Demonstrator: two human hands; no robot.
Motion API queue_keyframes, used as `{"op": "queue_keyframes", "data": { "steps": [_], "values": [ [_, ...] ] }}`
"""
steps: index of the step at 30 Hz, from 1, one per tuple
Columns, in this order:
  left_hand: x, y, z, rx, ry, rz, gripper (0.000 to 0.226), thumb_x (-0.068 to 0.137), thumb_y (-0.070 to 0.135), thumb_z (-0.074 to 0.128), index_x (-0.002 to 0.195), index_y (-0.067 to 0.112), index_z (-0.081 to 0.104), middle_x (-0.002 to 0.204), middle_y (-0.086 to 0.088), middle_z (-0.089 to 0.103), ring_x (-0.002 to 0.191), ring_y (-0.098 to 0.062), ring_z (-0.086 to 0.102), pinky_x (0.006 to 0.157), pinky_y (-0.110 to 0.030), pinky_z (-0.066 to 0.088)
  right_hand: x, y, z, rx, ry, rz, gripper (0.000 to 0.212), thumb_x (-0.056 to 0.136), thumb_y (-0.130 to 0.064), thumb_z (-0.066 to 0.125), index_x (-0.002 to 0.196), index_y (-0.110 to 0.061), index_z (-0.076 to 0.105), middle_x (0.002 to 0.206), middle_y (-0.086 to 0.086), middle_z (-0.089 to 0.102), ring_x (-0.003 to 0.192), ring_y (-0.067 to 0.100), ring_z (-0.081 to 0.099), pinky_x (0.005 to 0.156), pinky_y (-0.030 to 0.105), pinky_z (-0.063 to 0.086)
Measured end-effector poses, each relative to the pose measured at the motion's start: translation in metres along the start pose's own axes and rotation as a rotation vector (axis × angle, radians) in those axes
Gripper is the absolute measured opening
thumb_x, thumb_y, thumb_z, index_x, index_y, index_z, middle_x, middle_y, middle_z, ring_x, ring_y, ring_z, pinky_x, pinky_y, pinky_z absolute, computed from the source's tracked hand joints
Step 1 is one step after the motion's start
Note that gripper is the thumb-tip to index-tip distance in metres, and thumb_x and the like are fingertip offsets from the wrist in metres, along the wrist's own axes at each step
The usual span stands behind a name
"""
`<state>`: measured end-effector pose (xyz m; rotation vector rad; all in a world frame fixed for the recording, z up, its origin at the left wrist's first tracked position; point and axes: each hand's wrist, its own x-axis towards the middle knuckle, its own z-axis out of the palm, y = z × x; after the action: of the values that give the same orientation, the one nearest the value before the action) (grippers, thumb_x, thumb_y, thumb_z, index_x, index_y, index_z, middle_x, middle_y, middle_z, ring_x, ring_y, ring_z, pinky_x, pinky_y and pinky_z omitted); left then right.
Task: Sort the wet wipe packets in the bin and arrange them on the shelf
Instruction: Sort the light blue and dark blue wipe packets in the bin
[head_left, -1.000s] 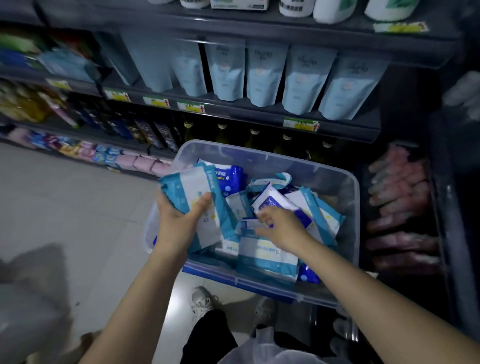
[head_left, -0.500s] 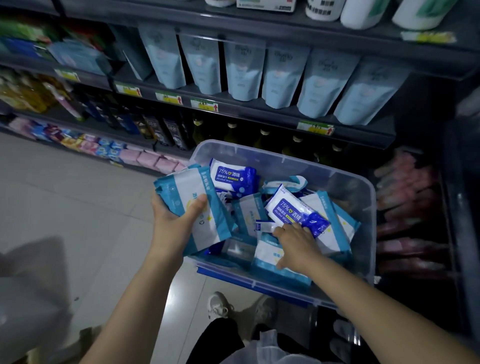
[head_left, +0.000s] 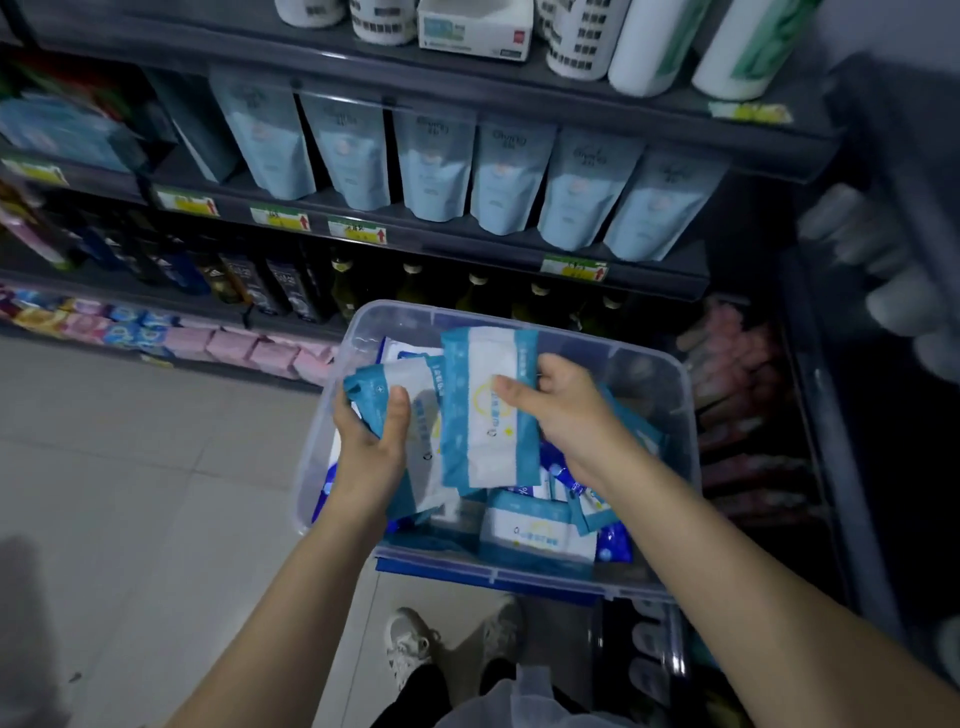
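Above the clear bin (head_left: 654, 379): left hand (head_left: 370, 441) grips one teal-and-white wipe packet (head_left: 387, 387); right hand (head_left: 569, 415) pinches a second packet (head_left: 488, 410), just right of the left fingers (head_left: 342, 415). Loose packets (head_left: 535, 530) lie below both hands' fingers.

The dark shelf (head_left: 467, 245) at 12 o'clock carries a row of pale blue pouches (head_left: 436, 166); toward 6 o'clock, a clear bin (head_left: 652, 374) holds wipe packets (head_left: 535, 530).

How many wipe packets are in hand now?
2: one packet in the left hand, a second packet in the right hand, both over the bin. More may hide behind the first.
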<state>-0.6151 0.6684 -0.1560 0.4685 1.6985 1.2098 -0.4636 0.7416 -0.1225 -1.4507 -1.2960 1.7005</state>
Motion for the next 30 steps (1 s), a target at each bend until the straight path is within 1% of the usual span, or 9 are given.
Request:
{"op": "queue_keyframes", "data": {
  "steps": [3, 6, 9, 13, 16, 18, 21, 23, 30],
  "values": [
    [-0.009, 0.007, 0.007, -0.059, -0.143, 0.020, 0.086, 0.071, 0.056, 0.063, 0.143, 0.030, 0.023, 0.126, 0.005, 0.054, 0.114, -0.022, 0.057, 0.096, -0.050, 0.048, -0.008, 0.002, 0.022, -0.219, -0.006, -0.047, 0.014, 0.082, -0.018, 0.071, 0.090, -0.013, 0.061, 0.094, 0.006, 0.070, 0.088, 0.023, 0.067, 0.081, 0.044, 0.055],
    [-0.008, 0.009, 0.003, -0.128, -0.217, 0.023, 0.091, 0.058, 0.034, 0.086, 0.132, 0.024, 0.034, 0.114, 0.002, 0.065, 0.102, -0.018, 0.066, 0.086, -0.044, 0.055, -0.006, 0.006, 0.020, -0.311, 0.040, -0.100, 0.020, 0.087, -0.030, 0.064, 0.083, -0.010, 0.061, 0.081, 0.006, 0.064, 0.077, 0.021, 0.061, 0.073, 0.041, 0.052],
    [-0.006, 0.013, -0.008, -0.167, -0.142, 0.031, 0.076, 0.067, 0.022, 0.080, 0.128, 0.024, 0.036, 0.108, 0.001, 0.066, 0.090, -0.016, 0.070, 0.072, -0.037, 0.059, 0.004, 0.031, -0.006, -0.505, 0.072, -0.055, 0.025, 0.093, -0.031, 0.054, 0.095, -0.007, 0.063, 0.093, 0.011, 0.066, 0.086, 0.024, 0.061, 0.081, 0.039, 0.051],
    [-0.006, 0.018, -0.022, -0.176, -0.058, 0.070, 0.067, 0.075, 0.014, 0.076, 0.129, 0.020, 0.036, 0.108, -0.001, 0.066, 0.084, -0.014, 0.071, 0.063, -0.032, 0.058, -0.001, 0.096, -0.033, -1.147, -0.232, 0.200, 0.038, 0.088, -0.029, 0.063, 0.122, -0.015, 0.054, 0.124, 0.004, 0.056, 0.114, 0.021, 0.052, 0.092, 0.028, 0.042],
    [-0.008, 0.018, -0.031, -0.154, -0.025, 0.089, 0.067, 0.075, 0.012, 0.075, 0.129, 0.019, 0.036, 0.105, 0.001, 0.066, 0.079, -0.011, 0.071, 0.060, -0.027, 0.057, -0.005, 0.117, -0.031, -1.481, -0.258, 0.086, 0.041, 0.086, -0.031, 0.063, 0.122, -0.017, 0.050, 0.125, 0.004, 0.048, 0.121, 0.023, 0.042, 0.098, 0.034, 0.036],
    [-0.010, 0.017, -0.035, -0.126, 0.000, 0.094, 0.068, 0.074, 0.014, 0.076, 0.129, 0.019, 0.036, 0.106, 0.002, 0.065, 0.080, -0.010, 0.070, 0.061, -0.026, 0.057, -0.001, 0.115, -0.029, -1.517, -0.220, 0.051, 0.033, 0.086, -0.031, 0.063, 0.114, -0.017, 0.054, 0.120, 0.004, 0.050, 0.118, 0.024, 0.044, 0.094, 0.035, 0.037],
    [-0.012, 0.017, -0.037, -0.120, 0.024, 0.096, 0.066, 0.075, 0.013, 0.076, 0.128, 0.018, 0.036, 0.103, 0.005, 0.064, 0.075, -0.004, 0.069, 0.059, -0.021, 0.056, 0.009, 0.105, -0.032, -1.304, -0.219, 0.100, 0.013, 0.083, -0.028, 0.067, 0.088, -0.020, 0.058, 0.100, 0.000, 0.055, 0.101, 0.021, 0.053, 0.077, 0.027, 0.041],
    [-0.013, 0.017, -0.036, -0.113, 0.039, 0.093, 0.066, 0.075, 0.014, 0.076, 0.128, 0.018, 0.035, 0.104, 0.005, 0.063, 0.076, -0.005, 0.069, 0.059, -0.021, 0.055, 0.013, 0.096, -0.036, -1.003, -0.183, 0.153, 0.025, 0.083, -0.021, 0.069, 0.071, -0.023, 0.047, 0.082, -0.003, 0.056, 0.084, 0.018, 0.056, 0.061, 0.022, 0.040],
    [-0.012, 0.015, -0.026, -0.091, 0.085, 0.088, 0.063, 0.080, 0.014, 0.073, 0.128, 0.018, 0.032, 0.100, 0.009, 0.058, 0.084, -0.006, 0.061, 0.061, -0.021, 0.049, 0.012, 0.011, -0.028, 0.084, -0.016, 0.045, 0.004, 0.090, -0.008, 0.058, 0.091, -0.012, 0.059, 0.093, 0.005, 0.069, 0.079, 0.014, 0.066, 0.063, 0.023, 0.052]
  ]
}}
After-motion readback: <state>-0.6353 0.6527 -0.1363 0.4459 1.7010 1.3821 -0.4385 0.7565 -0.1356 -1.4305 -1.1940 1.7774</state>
